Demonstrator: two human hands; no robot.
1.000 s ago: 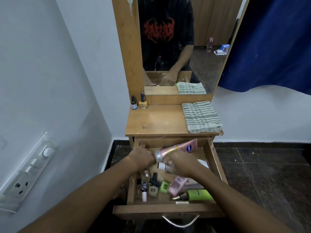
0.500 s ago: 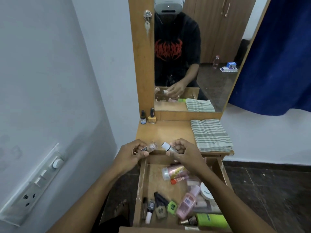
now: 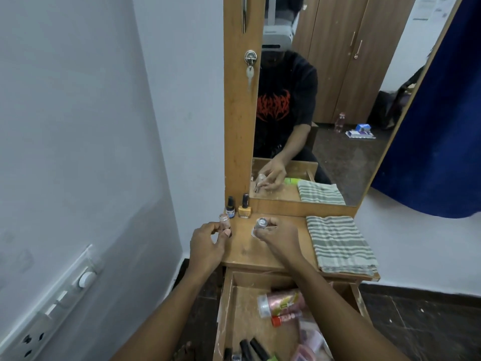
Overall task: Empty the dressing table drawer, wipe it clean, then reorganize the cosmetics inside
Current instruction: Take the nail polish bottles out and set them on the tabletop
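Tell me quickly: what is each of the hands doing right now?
The left hand pinches a small pinkish bottle.
The right hand grips a small silver-capped bottle.

left hand (image 3: 208, 243), right hand (image 3: 278, 237) raised from drawer (image 3: 242, 313) to tabletop (image 3: 250, 254), bottles (image 3: 261, 223) seemingly landed

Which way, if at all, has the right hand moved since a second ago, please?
Yes. The right hand has left the drawer and moved forward over the tabletop, near the yellow nail polish bottle, pinching a small bottle.
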